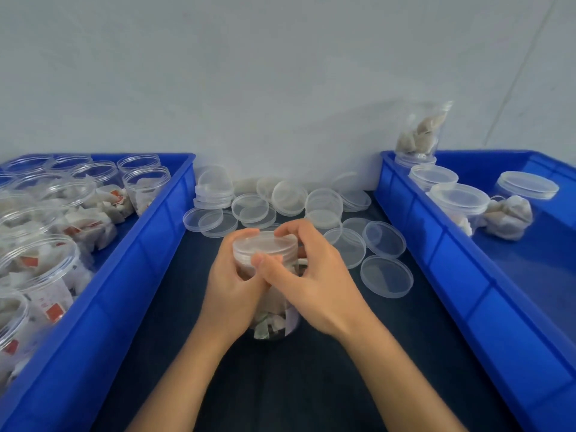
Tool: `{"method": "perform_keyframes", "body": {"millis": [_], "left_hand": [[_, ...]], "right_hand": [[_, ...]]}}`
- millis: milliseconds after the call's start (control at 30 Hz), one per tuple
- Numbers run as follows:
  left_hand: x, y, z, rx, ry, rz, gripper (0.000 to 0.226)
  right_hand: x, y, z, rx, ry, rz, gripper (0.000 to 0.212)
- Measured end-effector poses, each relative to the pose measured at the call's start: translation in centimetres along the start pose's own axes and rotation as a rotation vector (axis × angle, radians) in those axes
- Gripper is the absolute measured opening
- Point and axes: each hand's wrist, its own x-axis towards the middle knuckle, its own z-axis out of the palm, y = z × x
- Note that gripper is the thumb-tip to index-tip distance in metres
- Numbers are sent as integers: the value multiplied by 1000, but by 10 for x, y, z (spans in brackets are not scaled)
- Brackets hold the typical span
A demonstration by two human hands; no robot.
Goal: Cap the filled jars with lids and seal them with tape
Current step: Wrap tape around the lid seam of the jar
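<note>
Dark tabletop (311, 385) between blue bins: upright filled jar (270, 319) gripped by left hand (232, 288), clear lid (265, 246) directly atop, pinched at rim by right hand (307, 280).

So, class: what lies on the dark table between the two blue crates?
In the head view: loose clear lids, and the filled jar gripped by both hands.

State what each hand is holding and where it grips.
The left hand wraps the upper side wall of the filled jar, just under the rim. The right hand pinches the clear lid by its edge, thumb at the near side, fingers over the far side.
</note>
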Motion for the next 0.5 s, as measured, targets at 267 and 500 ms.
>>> {"method": "perform_keyframes", "body": {"millis": [267,500], "left_hand": [[29,11,34,-48,-74,16,76],[82,39,112,173,-93,81,58]], "right_hand": [[54,-38,-39,-330,-40,73,64],[121,-59,-125,-526,319,41,71]]}}
